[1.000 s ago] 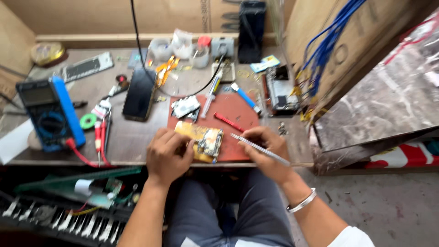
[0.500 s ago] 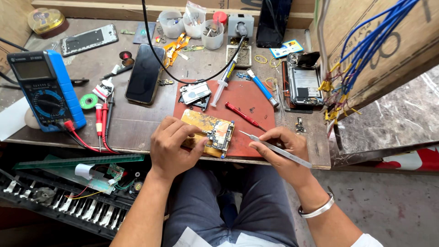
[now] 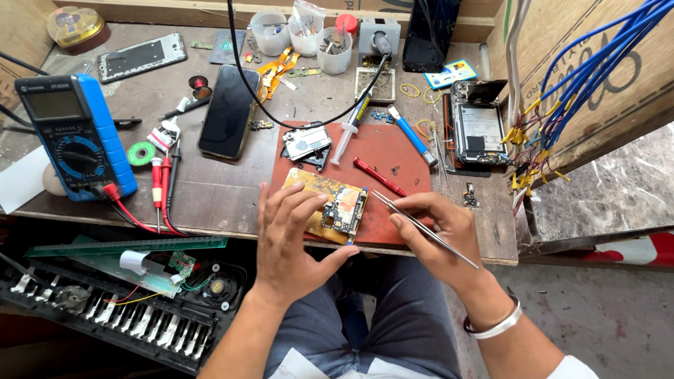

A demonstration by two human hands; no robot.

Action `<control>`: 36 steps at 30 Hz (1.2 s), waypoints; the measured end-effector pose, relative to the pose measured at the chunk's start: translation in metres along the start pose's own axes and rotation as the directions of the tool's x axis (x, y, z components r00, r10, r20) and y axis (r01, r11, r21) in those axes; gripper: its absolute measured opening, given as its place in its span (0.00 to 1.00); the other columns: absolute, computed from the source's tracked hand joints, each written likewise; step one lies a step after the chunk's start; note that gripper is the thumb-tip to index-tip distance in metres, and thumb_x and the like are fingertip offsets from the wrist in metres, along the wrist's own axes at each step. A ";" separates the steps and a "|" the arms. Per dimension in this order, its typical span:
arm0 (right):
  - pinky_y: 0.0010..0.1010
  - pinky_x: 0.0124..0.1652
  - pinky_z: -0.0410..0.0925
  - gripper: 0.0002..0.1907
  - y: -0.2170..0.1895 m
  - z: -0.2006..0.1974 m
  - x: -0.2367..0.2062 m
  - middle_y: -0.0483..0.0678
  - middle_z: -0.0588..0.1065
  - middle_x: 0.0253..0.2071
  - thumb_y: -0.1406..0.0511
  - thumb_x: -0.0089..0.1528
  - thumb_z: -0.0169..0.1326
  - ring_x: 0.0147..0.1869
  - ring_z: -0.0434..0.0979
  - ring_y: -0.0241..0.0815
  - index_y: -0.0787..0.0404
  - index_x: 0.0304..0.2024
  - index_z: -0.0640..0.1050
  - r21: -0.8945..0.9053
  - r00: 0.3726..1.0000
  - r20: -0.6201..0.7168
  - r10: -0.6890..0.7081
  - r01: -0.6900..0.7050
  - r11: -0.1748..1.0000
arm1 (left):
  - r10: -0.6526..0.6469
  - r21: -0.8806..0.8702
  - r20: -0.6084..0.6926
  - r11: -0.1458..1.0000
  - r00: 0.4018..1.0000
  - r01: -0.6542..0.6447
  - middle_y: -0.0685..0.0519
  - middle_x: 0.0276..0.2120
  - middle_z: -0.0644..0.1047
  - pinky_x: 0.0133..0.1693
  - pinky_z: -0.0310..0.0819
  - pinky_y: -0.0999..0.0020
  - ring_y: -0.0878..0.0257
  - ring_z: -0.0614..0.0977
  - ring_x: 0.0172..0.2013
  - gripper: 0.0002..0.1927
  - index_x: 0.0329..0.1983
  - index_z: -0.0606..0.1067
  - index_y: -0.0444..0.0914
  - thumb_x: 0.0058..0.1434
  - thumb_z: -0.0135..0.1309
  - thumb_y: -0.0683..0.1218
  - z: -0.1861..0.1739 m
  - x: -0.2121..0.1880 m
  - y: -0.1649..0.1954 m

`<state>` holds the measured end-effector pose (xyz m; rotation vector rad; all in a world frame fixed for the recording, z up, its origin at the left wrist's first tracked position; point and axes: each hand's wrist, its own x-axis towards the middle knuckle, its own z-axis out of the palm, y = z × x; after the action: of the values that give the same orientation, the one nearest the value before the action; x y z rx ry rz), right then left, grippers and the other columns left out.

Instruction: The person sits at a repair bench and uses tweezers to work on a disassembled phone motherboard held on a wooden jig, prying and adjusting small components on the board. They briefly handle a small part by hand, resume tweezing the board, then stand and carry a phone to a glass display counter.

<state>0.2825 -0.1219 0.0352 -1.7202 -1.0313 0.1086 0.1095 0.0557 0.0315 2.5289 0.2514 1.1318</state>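
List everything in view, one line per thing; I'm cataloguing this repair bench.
opened phone: 1, gold, on red mat, under left hand
red mat: 1, bench centre
tweezers: 1, silver, in right hand
multimeter: 1, blue, bench left
black phone: 1, face up, left of mat
syringe: 1, clear, mat's top edge
red screwdriver: 1, on mat
plastic cups: 3, clear, bench rear
left hand: 1
right hand: 1

Your blue multimeter's grey screen point(image 3: 53, 104) sits far left; a dark phone screen point(image 3: 228, 111) lies mid-bench.
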 end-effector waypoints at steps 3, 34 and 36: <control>0.23 0.37 0.75 0.09 0.000 0.007 0.005 0.47 0.83 0.36 0.69 0.60 0.63 0.38 0.84 0.31 0.64 0.43 0.82 0.044 0.997 -0.012 -0.075 0.075 0.996 | -0.046 -0.015 0.016 0.999 0.999 0.046 0.52 0.59 0.73 0.74 0.43 0.35 0.49 0.68 0.67 0.42 0.64 0.65 0.45 0.51 0.71 0.60 0.007 -0.001 0.007; 0.19 0.32 0.72 0.09 0.004 0.016 0.004 0.45 0.82 0.31 0.69 0.60 0.64 0.33 0.80 0.27 0.65 0.43 0.82 0.140 0.999 0.032 0.035 -0.039 0.989 | -0.196 -0.040 -0.015 0.980 0.981 0.195 0.50 0.58 0.73 0.72 0.46 0.38 0.52 0.69 0.67 0.40 0.62 0.64 0.43 0.49 0.70 0.53 0.022 0.001 0.014; 0.20 0.31 0.72 0.09 0.003 0.016 0.004 0.45 0.82 0.31 0.69 0.60 0.64 0.33 0.80 0.27 0.65 0.43 0.82 0.138 0.999 0.031 0.043 -0.047 0.989 | -0.194 -0.039 -0.023 0.980 0.981 0.193 0.51 0.57 0.74 0.72 0.46 0.38 0.51 0.69 0.66 0.39 0.62 0.65 0.43 0.49 0.70 0.54 0.022 0.002 0.015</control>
<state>0.2781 -0.1081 0.0275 -1.6199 -0.9829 0.2290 0.1270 0.0374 0.0251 2.3986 0.4686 1.0845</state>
